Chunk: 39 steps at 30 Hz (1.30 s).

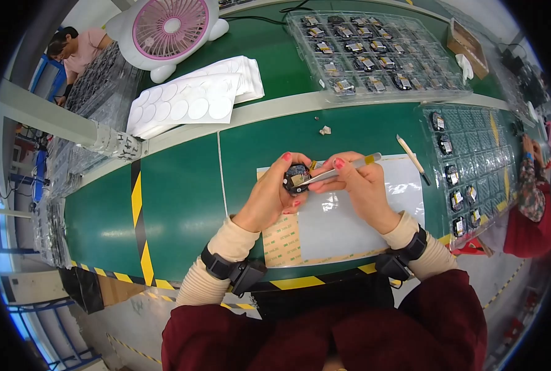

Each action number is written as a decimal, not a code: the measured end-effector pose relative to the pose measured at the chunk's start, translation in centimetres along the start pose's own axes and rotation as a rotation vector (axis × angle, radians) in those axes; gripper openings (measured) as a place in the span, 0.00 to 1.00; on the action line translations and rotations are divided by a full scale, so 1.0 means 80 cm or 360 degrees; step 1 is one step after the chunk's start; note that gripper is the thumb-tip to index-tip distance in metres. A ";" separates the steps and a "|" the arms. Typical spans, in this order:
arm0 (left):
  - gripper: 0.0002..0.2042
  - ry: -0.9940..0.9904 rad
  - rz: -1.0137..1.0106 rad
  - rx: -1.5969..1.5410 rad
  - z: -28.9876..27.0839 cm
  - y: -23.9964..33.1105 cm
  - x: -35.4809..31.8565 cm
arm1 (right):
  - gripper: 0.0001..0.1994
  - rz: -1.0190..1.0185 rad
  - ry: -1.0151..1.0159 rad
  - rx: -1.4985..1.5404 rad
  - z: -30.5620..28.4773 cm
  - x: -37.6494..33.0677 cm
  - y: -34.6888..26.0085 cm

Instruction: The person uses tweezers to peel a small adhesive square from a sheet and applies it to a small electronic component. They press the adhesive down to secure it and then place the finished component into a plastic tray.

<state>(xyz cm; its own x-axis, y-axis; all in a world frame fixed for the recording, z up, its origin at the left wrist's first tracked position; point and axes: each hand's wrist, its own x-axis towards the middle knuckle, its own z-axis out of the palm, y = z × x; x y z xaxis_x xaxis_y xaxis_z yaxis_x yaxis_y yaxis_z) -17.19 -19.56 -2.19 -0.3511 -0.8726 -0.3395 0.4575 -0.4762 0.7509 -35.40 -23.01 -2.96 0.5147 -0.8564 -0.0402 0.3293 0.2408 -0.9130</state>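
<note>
My left hand grips a small round black electronic module by its rim, its circuit side facing up. Between the fingers of my right hand is a pair of tweezers, with a yellow patch near the rear end. Their tips touch or hover just over the module; I cannot tell which. A small yellow piece shows at the module's upper edge. Both hands are above a white sheet with a strip of printed tan backing paper along its left side.
A pen-like tool lies right of the sheet. Clear trays of similar modules stand at right and on the back shelf. White sheets of round stickers and a pink-white fan sit at back left. Other people work at both sides.
</note>
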 end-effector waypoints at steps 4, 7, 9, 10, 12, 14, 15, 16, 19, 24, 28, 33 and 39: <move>0.17 0.0062 0.0046 -0.0133 -0.001 0.001 -0.001 | 0.11 -0.0184 0.0065 -0.0098 0.003 -0.002 -0.002; 0.18 0.0102 0.0084 -0.0239 -0.001 -0.002 0.001 | 0.12 -0.0647 -0.0147 -0.0765 -0.001 -0.004 0.004; 0.18 0.0103 0.0077 -0.0205 0.001 -0.002 0.001 | 0.12 -0.0873 -0.0255 -0.1098 -0.002 -0.006 0.006; 0.18 0.0103 0.0072 -0.0168 0.002 -0.001 0.001 | 0.12 -0.0815 -0.0259 -0.1068 -0.002 -0.006 0.006; 0.19 0.0103 0.0062 -0.0136 0.002 -0.001 0.001 | 0.12 -0.0695 -0.0264 -0.1009 -0.002 -0.009 0.005; 0.19 0.0032 0.0008 -0.0066 -0.002 0.001 -0.001 | 0.12 -0.0553 -0.0216 -0.0801 0.000 -0.009 0.002; 0.19 -0.0004 -0.0018 -0.0030 -0.003 0.002 -0.001 | 0.12 -0.0416 -0.0168 -0.0594 0.001 -0.008 0.000; 0.19 -0.0004 -0.0021 -0.0029 -0.004 0.002 -0.001 | 0.12 -0.0283 -0.0119 -0.0386 0.002 -0.007 -0.001; 0.21 -0.0025 -0.0054 0.0041 -0.005 0.003 0.000 | 0.12 -0.0165 -0.0087 -0.0264 -0.001 -0.005 -0.005; 0.22 0.0028 -0.0065 0.0061 -0.002 0.001 -0.001 | 0.11 0.0084 -0.0167 -0.0220 0.008 -0.008 -0.013; 0.22 -0.0029 -0.0061 -0.0036 -0.002 0.005 -0.001 | 0.09 -0.0470 -0.0115 -0.0256 0.006 -0.007 -0.001; 0.24 0.0072 -0.0077 0.0072 0.000 0.003 -0.002 | 0.07 -0.0747 -0.0366 -0.0886 -0.006 -0.005 -0.011; 0.28 -0.0048 -0.0133 0.0337 -0.002 0.005 -0.006 | 0.02 -0.0898 -0.0369 -0.1048 -0.001 -0.004 -0.015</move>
<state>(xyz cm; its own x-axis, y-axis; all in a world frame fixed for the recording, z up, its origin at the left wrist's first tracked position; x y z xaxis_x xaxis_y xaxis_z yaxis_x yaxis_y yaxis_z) -16.72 -19.36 -1.86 -0.4062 -0.8259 -0.3910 0.2449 -0.5107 0.8242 -36.03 -23.03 -1.86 0.5844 -0.6370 0.5028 0.0977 -0.5598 -0.8228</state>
